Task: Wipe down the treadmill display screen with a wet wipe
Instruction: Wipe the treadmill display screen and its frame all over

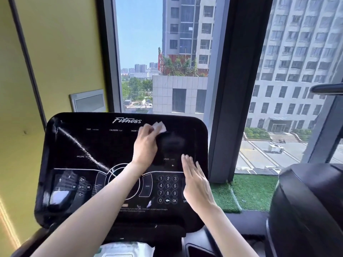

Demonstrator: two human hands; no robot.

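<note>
The treadmill's glossy black display screen [104, 145] fills the middle of the head view, with a number keypad [168, 189] at its lower right. My left hand [146, 143] presses a white wet wipe [159, 127] against the upper right of the screen, below the "Fitness" logo. My right hand [194, 182] lies flat with fingers together and extended on the screen's right side, beside the keypad, holding nothing.
A pack of wet wipes [124, 250] sits in the console tray at the bottom. A second dark machine [306, 210] stands close on the right. Behind the console are tall windows [163, 52], a yellow wall [61, 52] on the left and green artificial turf [241, 191].
</note>
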